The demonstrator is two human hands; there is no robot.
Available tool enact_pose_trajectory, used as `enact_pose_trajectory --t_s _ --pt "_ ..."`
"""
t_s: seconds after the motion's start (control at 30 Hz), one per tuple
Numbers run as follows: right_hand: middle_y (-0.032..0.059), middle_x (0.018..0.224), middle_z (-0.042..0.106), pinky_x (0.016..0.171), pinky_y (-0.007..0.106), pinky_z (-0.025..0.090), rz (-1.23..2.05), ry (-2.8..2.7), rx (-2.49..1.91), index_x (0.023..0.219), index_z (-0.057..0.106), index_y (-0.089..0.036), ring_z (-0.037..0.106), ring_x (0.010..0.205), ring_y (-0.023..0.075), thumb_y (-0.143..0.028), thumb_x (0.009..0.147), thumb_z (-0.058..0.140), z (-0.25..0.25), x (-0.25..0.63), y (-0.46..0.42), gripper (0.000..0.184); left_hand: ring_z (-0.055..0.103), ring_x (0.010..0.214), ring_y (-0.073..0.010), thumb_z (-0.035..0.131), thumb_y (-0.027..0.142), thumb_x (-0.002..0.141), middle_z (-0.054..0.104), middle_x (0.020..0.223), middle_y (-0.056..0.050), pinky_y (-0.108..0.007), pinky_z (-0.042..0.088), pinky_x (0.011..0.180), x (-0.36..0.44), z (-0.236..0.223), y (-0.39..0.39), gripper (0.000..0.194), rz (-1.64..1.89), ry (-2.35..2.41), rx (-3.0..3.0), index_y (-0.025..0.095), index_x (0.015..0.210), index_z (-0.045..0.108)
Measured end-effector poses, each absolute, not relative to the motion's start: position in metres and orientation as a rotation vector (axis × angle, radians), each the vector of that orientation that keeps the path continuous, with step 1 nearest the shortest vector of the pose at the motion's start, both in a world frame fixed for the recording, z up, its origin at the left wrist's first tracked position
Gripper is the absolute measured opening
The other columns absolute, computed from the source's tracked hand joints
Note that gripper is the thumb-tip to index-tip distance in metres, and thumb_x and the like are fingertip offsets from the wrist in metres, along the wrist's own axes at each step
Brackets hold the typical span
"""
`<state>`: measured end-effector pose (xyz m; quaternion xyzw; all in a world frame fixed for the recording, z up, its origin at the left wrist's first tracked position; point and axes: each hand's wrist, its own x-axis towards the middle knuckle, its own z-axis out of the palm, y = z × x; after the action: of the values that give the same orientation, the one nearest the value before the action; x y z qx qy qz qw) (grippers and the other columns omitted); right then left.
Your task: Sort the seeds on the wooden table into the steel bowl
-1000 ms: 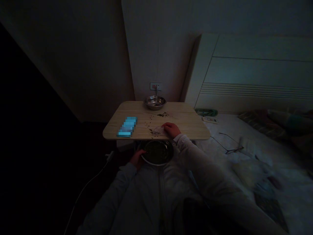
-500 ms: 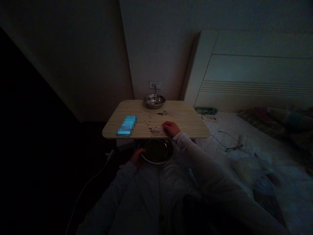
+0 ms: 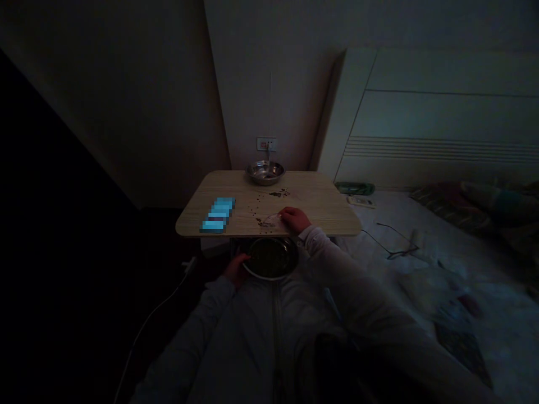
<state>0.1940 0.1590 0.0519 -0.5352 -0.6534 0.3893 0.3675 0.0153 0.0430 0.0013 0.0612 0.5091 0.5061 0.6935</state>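
Note:
My left hand (image 3: 236, 270) is closed on the left rim of a round metal basin (image 3: 269, 278), held on my lap just below the table's front edge. The basin's inside looks dark; its contents are hard to make out. Over the front of the wooden table (image 3: 324, 216), my right hand (image 3: 296, 219) pinches a thin, pale, see-through piece (image 3: 274, 221) with a curved edge. That piece lies low against the tabletop, among small dark grains (image 3: 259, 223). Farther back is another little heap of grains (image 3: 278, 194), with a few loose ones scattered to its left.
A shiny metal bowl (image 3: 265, 174) stands at the table's back edge, below a wall socket (image 3: 266, 144). On the left of the tabletop lies a phone (image 3: 218, 215), its screen lit. Eyeglasses (image 3: 396, 253), a remote (image 3: 361, 201) and a green bottle-like item (image 3: 355, 188) rest on the bed.
The view has tilted slightly, so everything sits a little higher or lower in the picture. Both hands keep their grips, and the pale piece stays nearly in place among the grains.

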Motion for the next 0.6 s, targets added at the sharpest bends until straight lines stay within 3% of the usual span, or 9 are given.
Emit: enact_pose_trajectory --t_s 0.33,0.6 --pt "-0.0039 0.056 0.058 0.064 0.023 0.04 1.005 -1.723 -1.355 0.068 0.066 -0.018 0.051 0.06 0.0112 -0.024 0.07 0.054 0.0465 0.1948 0.1622 0.014 0.073 0.08 -0.0234 0.05 0.003 0.073 0.074 0.071 -0.006 -0.033 0.057 0.072 0.0138 -0.0013 0.0443 0.026 1.125 1.142 0.145 0.014 0.089 0.068" --pt "-0.0036 0.056 0.061 0.066 0.024 0.042 0.984 -1.737 -1.375 0.072 0.069 -0.017 0.055 0.061 0.0115 -0.02 0.072 0.054 0.0505 0.1941 0.159 0.015 0.073 0.081 -0.0252 0.052 0.005 0.072 0.076 0.077 -0.008 -0.035 0.058 0.072 0.013 -0.0042 0.0439 0.035 1.114 1.119 0.158 0.014 0.101 0.068"
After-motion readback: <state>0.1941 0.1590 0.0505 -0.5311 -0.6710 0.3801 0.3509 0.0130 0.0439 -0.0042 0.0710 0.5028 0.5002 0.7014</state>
